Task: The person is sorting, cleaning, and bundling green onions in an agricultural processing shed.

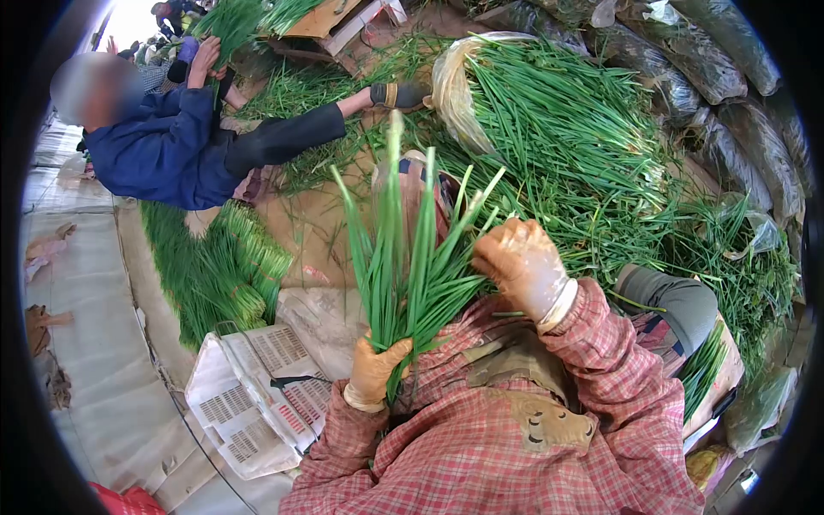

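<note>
The left hand (pixel 375 374) has its fingers wrapped low around the green bunch (pixel 410 287), whose long axis points to 12 o'clock. At its 3 o'clock, the right hand (pixel 525 266) curls its fingers, hold unclear.

The leafy bunch (pixel 405 311) is bright green, paling to whitish at some upper ends. Left glove (pixel 375 369) and right glove (pixel 522 264): orange-tan. The shirt (pixel 481 455) is checked red and white, a co-worker's jacket (pixel 163 159) dark blue, the crate (pixel 206 378) white.
</note>
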Tool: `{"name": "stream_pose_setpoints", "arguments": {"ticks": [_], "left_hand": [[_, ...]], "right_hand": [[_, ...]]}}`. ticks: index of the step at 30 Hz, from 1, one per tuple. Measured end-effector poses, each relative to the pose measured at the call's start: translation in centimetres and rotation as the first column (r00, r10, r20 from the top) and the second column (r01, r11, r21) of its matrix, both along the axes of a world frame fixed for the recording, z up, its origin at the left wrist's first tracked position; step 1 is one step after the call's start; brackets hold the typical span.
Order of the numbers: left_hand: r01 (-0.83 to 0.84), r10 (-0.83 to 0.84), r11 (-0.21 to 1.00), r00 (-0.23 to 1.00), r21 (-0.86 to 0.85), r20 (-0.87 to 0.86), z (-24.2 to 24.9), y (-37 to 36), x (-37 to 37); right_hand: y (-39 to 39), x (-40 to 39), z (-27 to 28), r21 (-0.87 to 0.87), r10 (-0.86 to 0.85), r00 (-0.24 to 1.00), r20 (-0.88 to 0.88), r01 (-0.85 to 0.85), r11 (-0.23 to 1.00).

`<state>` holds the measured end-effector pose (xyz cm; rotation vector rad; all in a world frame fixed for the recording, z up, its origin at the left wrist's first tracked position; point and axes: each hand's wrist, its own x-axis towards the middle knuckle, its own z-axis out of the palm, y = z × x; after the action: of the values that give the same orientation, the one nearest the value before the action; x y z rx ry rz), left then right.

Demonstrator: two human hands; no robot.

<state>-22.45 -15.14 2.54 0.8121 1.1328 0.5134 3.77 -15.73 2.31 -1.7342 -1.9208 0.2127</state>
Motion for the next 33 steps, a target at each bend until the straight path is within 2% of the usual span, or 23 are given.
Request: {"name": "stream_pose_setpoints", "arguments": {"ticks": [2,4,6,8,10,11,12,14,15,16,18,20,21,24,26,28,30,31,32,33], "left_hand": [[0.005,-0.004,0.999,1.0,-0.036,0.025,0.1,0.0,0.0],[0.015,-0.01,0.997,0.997,-0.07,0.078,-0.2,0.3,-0.3],[0.024,-0.019,0.997,0.998,-0.075,0.066,-0.3,0.5,-0.3],[0.038,-0.034,0.996,0.998,-0.078,0.054,-0.4,0.6,-0.5],[0.066,-0.063,0.995,0.997,-0.076,0.045,-0.3,0.9,-0.5],[0.053,-0.049,0.996,0.997,-0.068,0.051,0.2,1.0,0.0],[0.068,-0.065,0.996,0.997,-0.049,0.044,0.1,0.9,0.2],[0.101,-0.101,0.995,0.995,0.001,0.021,0.4,1.1,0.4],[0.096,-0.096,0.995,0.995,-0.003,0.014,0.5,1.1,0.5],[0.088,-0.088,0.996,0.996,-0.003,0.005,0.5,0.9,0.5],[0.093,-0.093,0.996,0.996,0.002,-0.017,0.4,0.9,0.1],[0.116,-0.116,0.993,0.993,-0.001,-0.028,0.1,0.8,-0.5],[0.118,-0.118,0.993,0.993,-0.003,-0.024,0.1,0.8,-0.5],[0.176,-0.177,0.984,0.984,0.008,0.012,0.4,1.1,0.0],[0.184,-0.183,0.983,0.982,0.021,-0.05,0.7,1.0,0.3],[0.204,-0.201,0.979,0.975,0.02,-0.096,0.9,1.0,0.3],[0.222,-0.22,0.975,0.968,0.003,-0.118,0.8,0.9,0.1],[0.254,-0.24,0.965,0.955,0.067,-0.174,0.7,0.7,0.1],[0.288,-0.254,0.949,0.939,0.13,-0.231,0.5,0.5,0.1],[0.324,-0.262,0.927,0.921,0.191,-0.288,0.3,0.6,0.3]], "right_hand": [[-0.8,1.1,-0.2,-0.093,-0.141,0.99,-0.009,0.14,0.986],[-1.8,3.3,-1.0,0.016,-0.3,0.954,0.025,0.299,0.954],[-3.7,7.0,-2.4,0.119,-0.332,0.943,0.027,0.327,0.937],[-6.9,11.8,-5.0,-0.216,-0.223,0.908,0.353,0.311,0.925],[-7.1,12.5,-2.7,-0.328,-0.046,0.783,0.62,0.313,0.891],[-6.3,11.4,-1.3,-0.123,-0.208,0.907,0.365,0.269,0.955],[-4.4,9.5,1.3,0.009,-0.22,0.948,0.23,0.224,0.975],[-0.9,5.6,3.8,0.026,-0.044,0.999,0.02,0.043,0.999],[0.6,3.8,3.6,0.098,0.025,1.0,-0.018,-0.023,0.995],[2.0,2.6,2.7,0.14,0.072,0.997,0.024,-0.075,0.987],[3.4,1.3,0.8,0.138,0.121,0.976,0.181,-0.147,0.98],[3.1,1.2,0.3,0.038,0.155,0.965,0.212,-0.167,0.985],[2.8,1.5,0.1,0.057,0.17,0.97,0.171,-0.182,0.982],[1.5,2.3,0.3,0.038,-0.004,0.988,0.157,-0.002,0.999],[1.2,4.0,-1.5,0.088,-0.128,0.985,0.114,0.118,0.989],[0.3,7.1,-3.6,0.154,-0.28,0.96,-0.002,0.277,0.948],[-2.0,11.7,-6.0,0.114,-0.355,0.935,0.009,0.351,0.929],[-3.3,14.4,-7.5,-0.186,-0.389,0.872,0.299,0.453,0.872],[-4.3,16.2,-8.7,-0.328,-0.319,0.8,0.509,0.523,0.787],[-4.3,15.4,-6.8,-0.169,-0.4,0.815,0.419,0.503,0.848]]}}
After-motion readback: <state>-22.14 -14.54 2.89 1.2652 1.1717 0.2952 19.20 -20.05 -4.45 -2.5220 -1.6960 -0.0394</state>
